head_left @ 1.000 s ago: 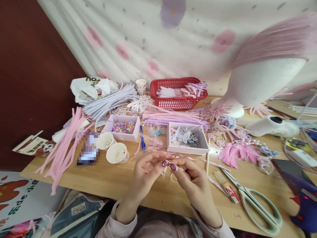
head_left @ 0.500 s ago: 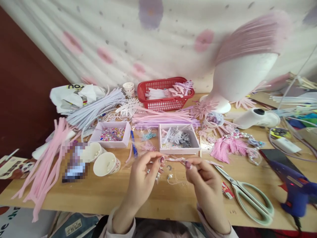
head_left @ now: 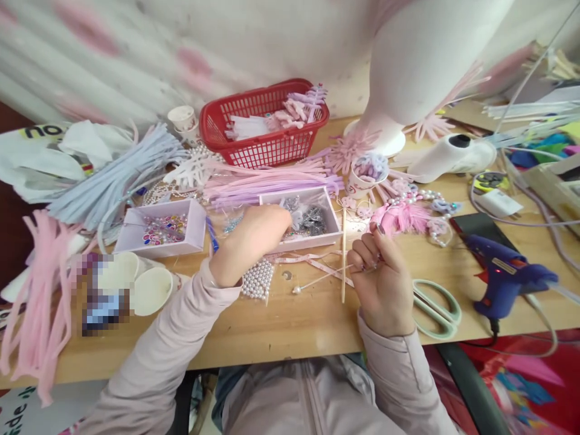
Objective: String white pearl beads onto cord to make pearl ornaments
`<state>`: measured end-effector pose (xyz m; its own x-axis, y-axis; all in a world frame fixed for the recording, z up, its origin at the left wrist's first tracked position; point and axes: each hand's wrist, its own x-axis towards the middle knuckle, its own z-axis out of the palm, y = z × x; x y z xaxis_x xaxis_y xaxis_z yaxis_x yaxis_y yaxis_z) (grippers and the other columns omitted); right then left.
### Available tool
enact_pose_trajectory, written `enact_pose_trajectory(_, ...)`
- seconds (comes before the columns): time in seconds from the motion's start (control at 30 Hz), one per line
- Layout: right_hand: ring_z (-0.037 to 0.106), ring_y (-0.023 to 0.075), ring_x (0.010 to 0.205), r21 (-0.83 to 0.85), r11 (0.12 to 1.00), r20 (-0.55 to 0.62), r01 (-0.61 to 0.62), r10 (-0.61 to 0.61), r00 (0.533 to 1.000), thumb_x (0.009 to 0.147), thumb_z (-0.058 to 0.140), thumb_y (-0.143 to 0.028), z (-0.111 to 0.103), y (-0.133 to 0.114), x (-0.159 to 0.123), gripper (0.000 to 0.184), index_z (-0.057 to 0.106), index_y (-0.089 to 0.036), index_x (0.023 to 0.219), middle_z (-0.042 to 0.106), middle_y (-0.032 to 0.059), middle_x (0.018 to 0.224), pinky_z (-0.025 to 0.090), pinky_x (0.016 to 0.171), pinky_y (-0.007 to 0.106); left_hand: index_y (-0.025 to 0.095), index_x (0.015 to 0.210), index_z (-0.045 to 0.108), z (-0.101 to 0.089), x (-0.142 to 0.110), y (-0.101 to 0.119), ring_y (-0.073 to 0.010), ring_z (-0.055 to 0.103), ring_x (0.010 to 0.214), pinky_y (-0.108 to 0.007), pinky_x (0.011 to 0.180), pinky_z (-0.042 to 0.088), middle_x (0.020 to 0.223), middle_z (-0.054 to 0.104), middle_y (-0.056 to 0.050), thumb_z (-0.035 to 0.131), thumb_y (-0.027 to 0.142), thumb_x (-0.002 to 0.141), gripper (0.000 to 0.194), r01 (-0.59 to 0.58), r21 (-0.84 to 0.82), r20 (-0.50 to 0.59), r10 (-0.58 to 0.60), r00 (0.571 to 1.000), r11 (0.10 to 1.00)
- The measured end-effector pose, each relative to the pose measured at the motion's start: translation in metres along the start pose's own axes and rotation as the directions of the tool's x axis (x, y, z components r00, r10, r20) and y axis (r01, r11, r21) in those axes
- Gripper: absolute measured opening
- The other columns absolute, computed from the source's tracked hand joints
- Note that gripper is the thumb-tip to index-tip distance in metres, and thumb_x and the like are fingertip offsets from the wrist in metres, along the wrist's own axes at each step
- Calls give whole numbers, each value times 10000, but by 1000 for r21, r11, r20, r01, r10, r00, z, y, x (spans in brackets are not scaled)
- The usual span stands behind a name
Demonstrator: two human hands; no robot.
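My left hand [head_left: 247, 241] reaches forward to the left end of a white box [head_left: 333, 225] of silver and white trinkets. Its fingers are tucked down out of sight behind the back of the hand. A bunch of strung pearls [head_left: 258, 279] lies just under its wrist. My right hand [head_left: 383, 278] rests on the wooden table [head_left: 281, 326] with the fingers curled, pinching a thin wire [head_left: 324, 278] that ends in a single pearl at the left. A wooden stick [head_left: 343, 260] lies between the hands.
Mint-handled scissors [head_left: 435, 305] and a blue glue gun [head_left: 502, 275] lie right of my right hand. A red basket [head_left: 263, 130], a white mannequin head [head_left: 421, 54], a gem box [head_left: 158, 226], paper cups [head_left: 151, 290], a pink tassel [head_left: 399, 217] and heaps of pink pipe cleaners [head_left: 40, 290] crowd the table.
The view has tipped down and closer. My hands have parted: the left went forward to the trinket box, the right drew right, keeping the pearl-tipped wire.
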<state>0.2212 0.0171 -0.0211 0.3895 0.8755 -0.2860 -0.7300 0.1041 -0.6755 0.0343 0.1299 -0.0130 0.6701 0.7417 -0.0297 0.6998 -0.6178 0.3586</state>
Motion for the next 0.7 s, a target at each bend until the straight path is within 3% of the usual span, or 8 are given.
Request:
enact_pose_trajectory(0.3,108,81,496,1,998,19,-58,58,998,688,884,-257,2,0,-1,365,524,-203,701,164,-111,607,269,406,124,241,557,575,3,5,-14,-243,600,613,-360,704,384,512,512,6,537,8,695,273,-25,67,75,20,997,997)
enact_pose_trajectory(0.6,113,82,501,-5,986,81,-166,166,983,756,848,-303,1,1,-7,350,528,-196,661,198,-107,576,252,422,156,235,541,621,-17,16,-3,-163,477,462,-302,570,332,476,525,31,715,146,733,232,21,103,163,-37,986,994)
enact_pose_trajectory(0.7,102,80,498,-11,982,98,-190,191,977,778,834,-295,0,3,-9,336,537,-197,656,204,-109,562,229,425,165,233,611,676,-23,17,0,-180,545,522,-298,556,323,574,631,4,729,184,771,176,38,101,167,-54,985,994)
